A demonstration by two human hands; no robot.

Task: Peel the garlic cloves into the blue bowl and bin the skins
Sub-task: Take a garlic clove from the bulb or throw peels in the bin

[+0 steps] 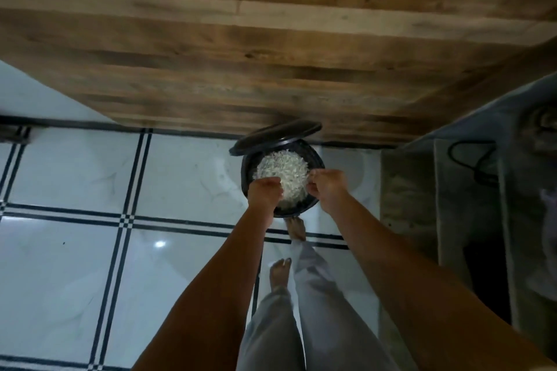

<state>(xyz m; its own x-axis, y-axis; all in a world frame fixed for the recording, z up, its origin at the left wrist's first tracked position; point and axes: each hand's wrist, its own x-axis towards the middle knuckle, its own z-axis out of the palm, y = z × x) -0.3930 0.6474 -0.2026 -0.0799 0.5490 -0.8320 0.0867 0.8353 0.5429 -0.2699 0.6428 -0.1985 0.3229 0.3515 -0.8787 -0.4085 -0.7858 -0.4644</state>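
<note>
- Head view: the bin [318, 159] stands on the tiled floor [90, 184] just past frame centre. Its lid [274, 134] is tipped up at its 12 o'clock, against a wood panel [271, 54].
- Skins [283, 167] fill the bin in a white heap, nearly to the rim.
- The left hand [265, 190] hangs over the bin's 8 o'clock rim and the right hand [327, 187] over its 4 o'clock, with the heap showing between them.
- Both hands have fingers curled in toward that gap. Blur hides whether they pinch any skins or are bare, so I cannot tell.
- What matters next: the bin's mouth lies straight below both grips, so anything let go should drop onto the heap. Neither hand is clearly nearer.
- A bare foot [297, 227] touches the bin's base at 6 o'clock, probably on a pedal holding the lid up. Lifting it early could drop the lid on the hands.
- Cloves and blue bowl are out of view.
</note>
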